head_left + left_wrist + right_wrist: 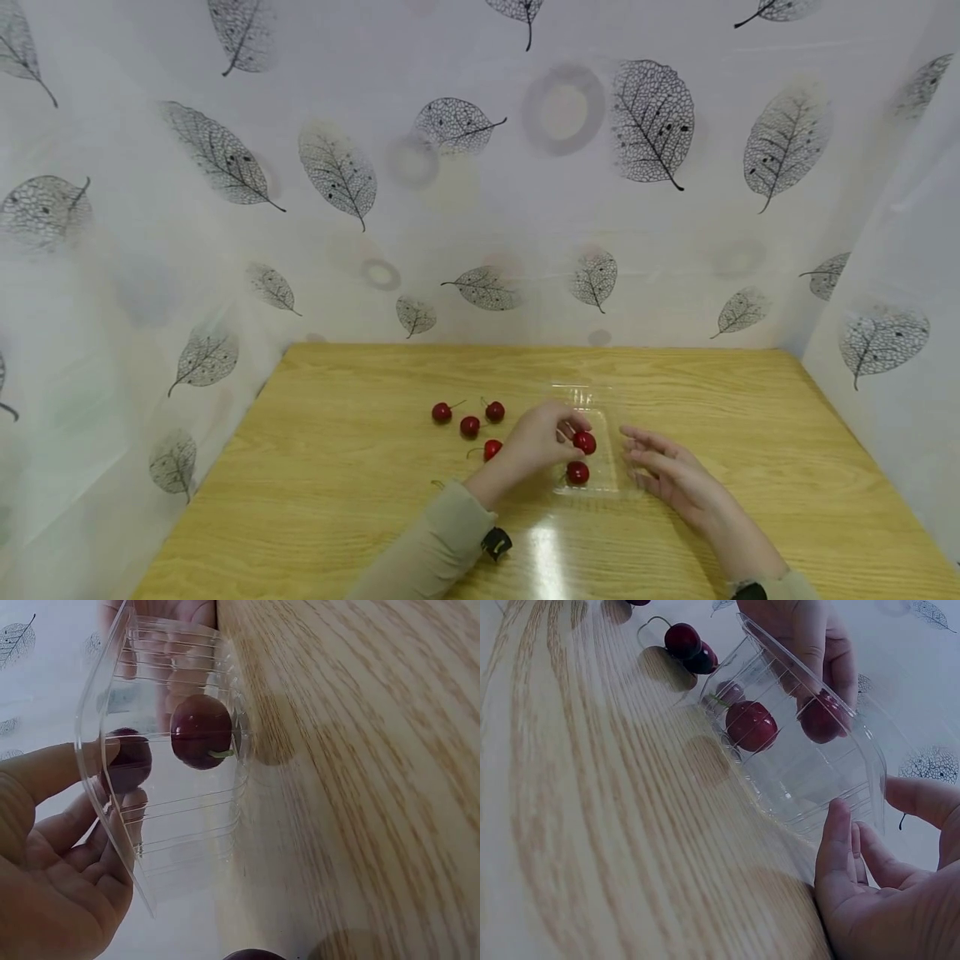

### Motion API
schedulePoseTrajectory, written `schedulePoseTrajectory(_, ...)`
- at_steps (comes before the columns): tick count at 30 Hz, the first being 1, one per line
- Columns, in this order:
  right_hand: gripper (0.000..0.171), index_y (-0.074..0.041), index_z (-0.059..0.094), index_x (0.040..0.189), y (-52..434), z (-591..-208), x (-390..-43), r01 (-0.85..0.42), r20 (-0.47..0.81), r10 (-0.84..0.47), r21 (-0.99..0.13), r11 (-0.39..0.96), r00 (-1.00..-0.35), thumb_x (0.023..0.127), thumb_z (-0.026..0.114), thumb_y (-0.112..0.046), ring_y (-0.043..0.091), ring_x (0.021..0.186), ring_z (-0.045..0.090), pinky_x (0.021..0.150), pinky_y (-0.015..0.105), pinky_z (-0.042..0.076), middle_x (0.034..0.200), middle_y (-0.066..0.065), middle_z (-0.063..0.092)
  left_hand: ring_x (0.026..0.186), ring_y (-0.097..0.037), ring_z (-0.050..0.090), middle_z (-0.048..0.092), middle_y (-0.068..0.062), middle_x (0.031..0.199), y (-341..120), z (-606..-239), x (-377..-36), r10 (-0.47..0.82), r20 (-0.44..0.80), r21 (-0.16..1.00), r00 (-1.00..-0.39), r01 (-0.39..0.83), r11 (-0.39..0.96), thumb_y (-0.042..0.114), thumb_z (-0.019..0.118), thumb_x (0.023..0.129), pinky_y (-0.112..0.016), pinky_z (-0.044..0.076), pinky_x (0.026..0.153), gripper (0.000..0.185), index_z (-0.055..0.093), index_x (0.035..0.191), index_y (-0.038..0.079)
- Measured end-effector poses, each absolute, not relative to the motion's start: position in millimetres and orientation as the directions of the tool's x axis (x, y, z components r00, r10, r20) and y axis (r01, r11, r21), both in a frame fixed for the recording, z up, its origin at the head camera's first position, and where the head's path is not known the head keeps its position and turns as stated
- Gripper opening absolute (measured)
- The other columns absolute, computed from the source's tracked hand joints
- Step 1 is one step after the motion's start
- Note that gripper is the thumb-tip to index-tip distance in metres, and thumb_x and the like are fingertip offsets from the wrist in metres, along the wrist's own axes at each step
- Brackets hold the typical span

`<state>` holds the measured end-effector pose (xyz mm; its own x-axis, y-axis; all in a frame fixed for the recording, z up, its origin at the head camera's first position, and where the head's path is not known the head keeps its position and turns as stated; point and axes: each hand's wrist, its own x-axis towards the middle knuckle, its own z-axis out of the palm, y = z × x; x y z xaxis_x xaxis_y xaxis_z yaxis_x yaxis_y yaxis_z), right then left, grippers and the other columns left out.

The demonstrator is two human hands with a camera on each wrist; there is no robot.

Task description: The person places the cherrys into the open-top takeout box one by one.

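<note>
Resting on the wooden table (360, 500), a clear plastic tray (600, 400) is flanked by both hands. A cherry (585, 442) is pinched in the fingertips of the left hand (536, 442) and held over the tray's interior, while a second cherry (577, 472) is already seen lying inside, nearer the front edge. The right hand (667, 471) is laid relaxed and unclenched just beside the tray's right wall, fingers extended toward it; whether the fingertips actually touch the plastic cannot be told from the head view, though in the right wrist view the fingers (838, 847) appear very close to the rim. To the left of the tray, 4 loose cherries (469, 427) are scattered on the wood.

A few risks can be judged from this. The tray looks light and thin, so it could be nudged or tipped by either hand, and the cherry inside could be rolled out. If the pinched cherry is released from too high or too near the rim, it could bounce onto the table. The loose cherries are round and could be knocked away by the left sleeve (442, 542).
</note>
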<state>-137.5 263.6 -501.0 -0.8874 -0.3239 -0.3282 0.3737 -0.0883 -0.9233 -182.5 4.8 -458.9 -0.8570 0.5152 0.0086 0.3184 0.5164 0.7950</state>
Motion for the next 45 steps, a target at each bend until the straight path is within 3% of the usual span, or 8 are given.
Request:
schedulePoseTrajectory(7, 0.054, -0.010, 0.041, 0.162, 262.4, -500.1, -137.5, 0.375, -0.336, -0.305, -0.924, -0.076, -0.891, 0.110, 0.056, -0.016, 0.004, 0.118, 0.059, 0.098, 0.023, 0.057, 0.134, -0.007, 0.053, 0.090, -0.008, 0.068, 0.074, -0.001, 0.104, 5.4, -457.3, -179.9, 0.514, 0.014, 0.771, -0.858, 0.337, 0.541, 0.000, 0.086, 0.084, -0.014, 0.053, 0.078, 0.031, 0.077, 0.111, 0.011)
schedulePoseTrajectory(19, 0.043, -0.021, 0.052, 0.153, 263.6, -500.9, -137.1, 0.366, -0.319, -0.326, -0.926, -0.091, -0.890, 0.111, 0.055, -0.016, 0.003, 0.116, 0.060, 0.096, 0.022, 0.058, 0.133, -0.008, 0.053, 0.092, -0.006, 0.067, 0.075, -0.001, 0.108, 6.2, -456.4, -176.5, 0.523, 0.021, 0.723, -0.852, 0.374, 0.581, 0.003, 0.087, 0.085, -0.013, 0.053, 0.078, 0.029, 0.077, 0.111, 0.012)
schedulePoseTrajectory(30, 0.068, 0.004, 0.021, 0.166, 261.9, -501.2, -137.3, 0.361, -0.324, -0.311, -0.930, -0.067, -0.893, 0.110, 0.055, -0.015, 0.001, 0.115, 0.061, 0.097, 0.022, 0.057, 0.133, -0.012, 0.054, 0.094, -0.007, 0.068, 0.074, -0.001, 0.112, 5.5, -456.2, -175.4, 0.509, 0.008, 0.758, -0.861, 0.337, 0.558, 0.005, 0.085, 0.088, -0.013, 0.053, 0.080, 0.028, 0.076, 0.114, 0.010)
schedulePoseTrajectory(40, 0.057, -0.004, 0.035, 0.163, 264.4, -503.1, -137.3, 0.353, -0.304, -0.333, -0.931, -0.097, -0.892, 0.110, 0.054, -0.013, 0.003, 0.114, 0.064, 0.098, 0.022, 0.058, 0.129, -0.012, 0.060, 0.089, -0.004, 0.067, 0.076, -0.013, 0.115, 2.3, -455.2, -179.7, 0.534, 0.036, 0.830, -0.845, 0.323, 0.455, 0.001, 0.080, 0.091, -0.012, 0.054, 0.079, 0.028, 0.075, 0.118, 0.003)
schedulePoseTrajectory(45, 0.050, -0.010, 0.045, 0.158, 263.3, -502.7, -137.3, 0.356, -0.304, -0.326, -0.928, -0.112, -0.895, 0.109, 0.055, -0.012, 0.004, 0.113, 0.063, 0.098, 0.022, 0.058, 0.127, -0.010, 0.060, 0.088, -0.005, 0.069, 0.077, -0.012, 0.113, 0.6, -454.4, -181.8, 0.524, 0.043, 0.852, -0.850, 0.306, 0.426, 0.000, 0.080, 0.092, -0.013, 0.056, 0.077, 0.024, 0.075, 0.116, 0.001)
